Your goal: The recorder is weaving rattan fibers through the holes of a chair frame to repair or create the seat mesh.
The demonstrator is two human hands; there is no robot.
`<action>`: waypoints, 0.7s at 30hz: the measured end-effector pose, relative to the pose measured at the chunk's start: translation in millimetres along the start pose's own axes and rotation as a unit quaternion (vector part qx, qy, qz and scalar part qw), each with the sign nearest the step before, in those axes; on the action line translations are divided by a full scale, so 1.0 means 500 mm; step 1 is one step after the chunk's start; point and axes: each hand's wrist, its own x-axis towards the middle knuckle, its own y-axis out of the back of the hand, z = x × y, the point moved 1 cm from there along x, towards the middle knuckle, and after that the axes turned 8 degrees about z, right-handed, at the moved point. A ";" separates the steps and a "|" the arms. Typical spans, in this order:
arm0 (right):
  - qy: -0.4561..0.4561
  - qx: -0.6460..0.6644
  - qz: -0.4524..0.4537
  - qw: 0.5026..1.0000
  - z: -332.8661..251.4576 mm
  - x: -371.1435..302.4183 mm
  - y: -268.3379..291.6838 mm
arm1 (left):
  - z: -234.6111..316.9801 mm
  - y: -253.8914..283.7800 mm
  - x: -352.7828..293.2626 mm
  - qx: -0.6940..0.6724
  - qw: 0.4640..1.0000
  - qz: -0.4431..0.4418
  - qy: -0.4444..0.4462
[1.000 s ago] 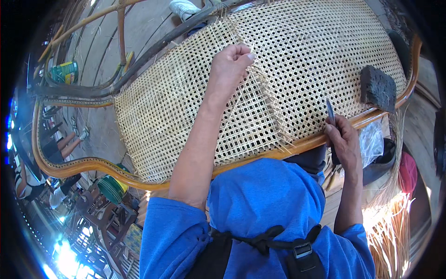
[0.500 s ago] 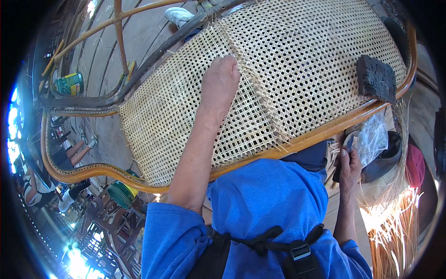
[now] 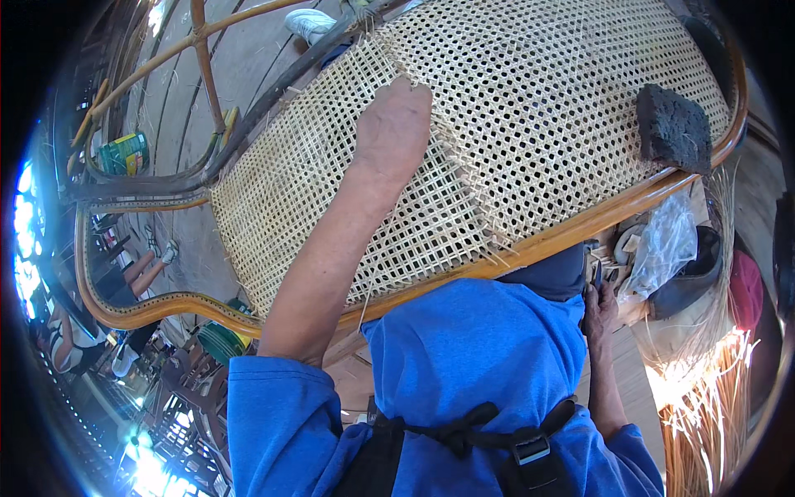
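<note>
A woven cane panel (image 3: 530, 116) with open holes stretches across a curved wooden frame (image 3: 596, 217) in front of me. My left hand (image 3: 393, 128) lies on the weave, fingers closed beside a raised seam of strands (image 3: 464, 170); whatever they pinch is hidden. Beyond the frame's near edge, low on the right, my right hand (image 3: 602, 308) is closed around a dark, narrow knife-like tool (image 3: 598, 275) pointing away from me. Several loose strand ends poke out where the seam meets the near rail. A dark, rough block (image 3: 673, 128) rests on the panel's right end.
Right of my right hand lie a clear plastic bag (image 3: 664, 248), a dark cap (image 3: 691, 277), a red cap (image 3: 745, 290) and a bundle of cane strands (image 3: 704, 398). Green buckets (image 3: 122, 155) and another bent frame (image 3: 199, 37) stand left. Other people's legs show at far left.
My right hand has moved left and closer to my body with the tool. My left hand has shifted slightly farther up the seam, its forearm swinging left.
</note>
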 end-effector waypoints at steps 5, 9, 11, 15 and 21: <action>0.013 -0.022 -0.018 1.000 -0.043 -0.009 0.002 | 0.004 0.002 0.013 0.047 0.997 -0.046 -0.035; 0.126 -0.194 0.010 0.973 -0.049 -0.016 0.011 | -0.044 0.011 0.017 -0.288 0.925 -0.125 0.214; 0.123 -0.092 0.107 0.982 -0.116 -0.025 0.046 | -0.069 0.000 -0.020 -0.367 0.869 -0.094 0.317; 0.207 -0.019 0.079 0.975 -0.338 0.042 0.070 | -0.073 -0.012 -0.054 -0.258 0.945 0.045 0.195; 0.500 -0.057 -0.013 0.864 -0.645 0.178 -0.153 | -0.066 -0.033 -0.033 -0.251 0.952 0.008 0.176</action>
